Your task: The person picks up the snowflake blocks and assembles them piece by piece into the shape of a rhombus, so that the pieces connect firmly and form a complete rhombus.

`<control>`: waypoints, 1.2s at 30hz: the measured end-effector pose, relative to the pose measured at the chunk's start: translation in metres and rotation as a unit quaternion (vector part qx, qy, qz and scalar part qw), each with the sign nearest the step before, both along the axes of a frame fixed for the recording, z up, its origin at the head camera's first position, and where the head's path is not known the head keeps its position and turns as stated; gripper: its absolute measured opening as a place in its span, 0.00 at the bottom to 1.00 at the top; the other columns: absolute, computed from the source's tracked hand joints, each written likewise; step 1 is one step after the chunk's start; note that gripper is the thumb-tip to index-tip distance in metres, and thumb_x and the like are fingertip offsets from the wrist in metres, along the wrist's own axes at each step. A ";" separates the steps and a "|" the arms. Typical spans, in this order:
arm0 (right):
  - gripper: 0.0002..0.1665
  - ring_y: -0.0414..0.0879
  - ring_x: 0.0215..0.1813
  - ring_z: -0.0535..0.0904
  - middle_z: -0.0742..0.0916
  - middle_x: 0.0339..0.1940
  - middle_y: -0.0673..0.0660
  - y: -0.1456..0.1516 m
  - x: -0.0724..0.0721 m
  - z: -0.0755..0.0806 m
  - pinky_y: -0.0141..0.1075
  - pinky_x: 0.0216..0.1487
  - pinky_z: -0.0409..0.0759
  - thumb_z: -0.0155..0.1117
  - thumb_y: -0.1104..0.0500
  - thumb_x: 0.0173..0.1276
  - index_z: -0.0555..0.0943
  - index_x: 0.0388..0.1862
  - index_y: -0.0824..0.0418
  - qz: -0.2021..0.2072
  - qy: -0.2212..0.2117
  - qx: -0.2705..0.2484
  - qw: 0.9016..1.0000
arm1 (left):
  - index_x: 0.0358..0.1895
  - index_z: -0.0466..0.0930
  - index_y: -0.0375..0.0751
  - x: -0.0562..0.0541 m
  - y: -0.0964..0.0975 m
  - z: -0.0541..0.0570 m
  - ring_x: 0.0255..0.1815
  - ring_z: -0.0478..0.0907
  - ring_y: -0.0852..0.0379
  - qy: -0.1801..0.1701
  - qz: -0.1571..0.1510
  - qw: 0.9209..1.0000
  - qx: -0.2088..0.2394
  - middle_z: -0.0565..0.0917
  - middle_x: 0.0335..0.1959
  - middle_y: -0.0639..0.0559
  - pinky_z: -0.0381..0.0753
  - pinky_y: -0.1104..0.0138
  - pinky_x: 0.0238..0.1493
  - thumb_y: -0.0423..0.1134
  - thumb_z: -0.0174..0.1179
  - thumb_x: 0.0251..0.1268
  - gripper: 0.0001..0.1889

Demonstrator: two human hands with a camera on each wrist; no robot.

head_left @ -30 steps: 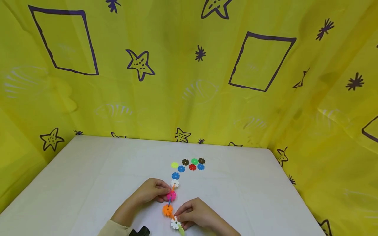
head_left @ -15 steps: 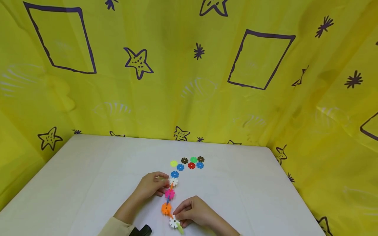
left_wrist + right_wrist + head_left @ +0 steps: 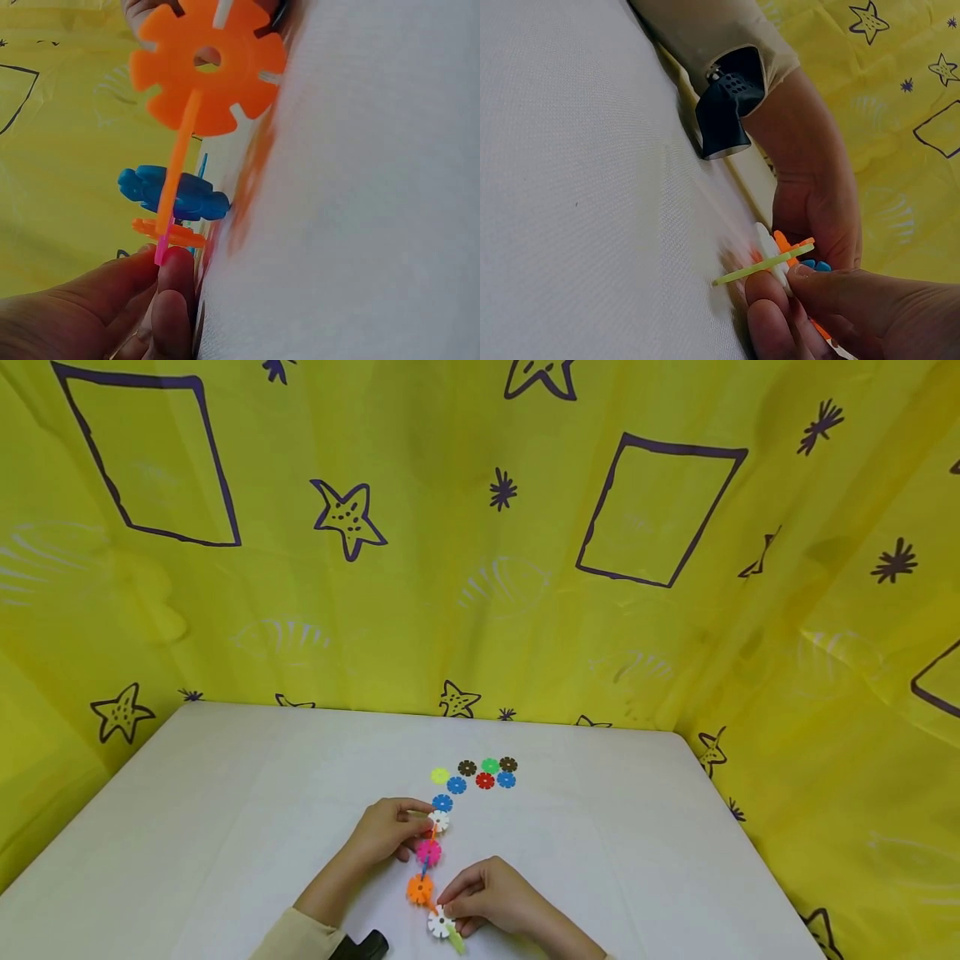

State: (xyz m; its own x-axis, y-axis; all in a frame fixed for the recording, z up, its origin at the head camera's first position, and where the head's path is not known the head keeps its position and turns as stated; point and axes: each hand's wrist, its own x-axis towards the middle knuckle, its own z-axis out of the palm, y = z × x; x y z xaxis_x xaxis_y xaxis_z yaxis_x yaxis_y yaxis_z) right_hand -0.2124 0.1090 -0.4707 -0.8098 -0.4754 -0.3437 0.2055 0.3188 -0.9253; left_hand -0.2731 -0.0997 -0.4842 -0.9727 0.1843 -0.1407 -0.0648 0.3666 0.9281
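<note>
A chain of slotted flower-shaped plastic discs runs toward me on the table in the head view. It has a white disc at its far end, then a pink disc, an orange disc and a nearer white disc, with edge-on orange and blue discs linking them. My left hand pinches the chain at the far white disc; its fingertips hide part of the grip. Between thumb and fingers, my right hand pinches the nearer white disc, from which a yellow-green disc sticks out in the right wrist view.
Just beyond the chain lie loose discs: a blue disc, a yellow disc, a red disc and several others. A black wrist-worn device is at the left sleeve. Yellow patterned cloth surrounds the white table.
My left hand has shifted its fingers from the pink disc up to the far white disc. My right hand keeps its hold on the nearer white disc. The head view has tilted slightly.
</note>
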 end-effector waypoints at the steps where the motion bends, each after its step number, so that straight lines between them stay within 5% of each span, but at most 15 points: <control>1: 0.04 0.38 0.19 0.78 0.88 0.24 0.57 0.000 0.000 0.000 0.30 0.26 0.84 0.69 0.68 0.62 0.88 0.34 0.67 0.000 0.000 0.001 1.000 | 0.54 0.83 0.37 0.000 0.000 0.000 0.17 0.76 0.61 -0.001 0.000 1.000 -0.001 0.88 0.29 0.50 0.79 0.69 0.19 0.38 0.65 0.63 0.17; 11: 0.03 0.39 0.20 0.78 0.87 0.23 0.56 0.001 0.001 0.000 0.30 0.26 0.83 0.69 0.68 0.61 0.88 0.34 0.68 0.006 0.004 0.005 1.000 | 0.49 0.85 0.33 0.002 0.001 0.000 0.24 0.80 0.61 -0.013 0.017 1.000 0.012 0.88 0.31 0.47 0.85 0.67 0.26 0.36 0.67 0.61 0.15; 36: 0.03 0.38 0.21 0.81 0.88 0.23 0.55 0.010 0.000 0.006 0.30 0.28 0.84 0.70 0.67 0.61 0.88 0.33 0.67 0.058 -0.005 -0.010 0.998 | 0.43 0.85 0.30 0.002 -0.004 -0.001 0.24 0.81 0.61 -0.021 -0.004 0.999 0.035 0.87 0.26 0.49 0.85 0.68 0.30 0.37 0.68 0.60 0.13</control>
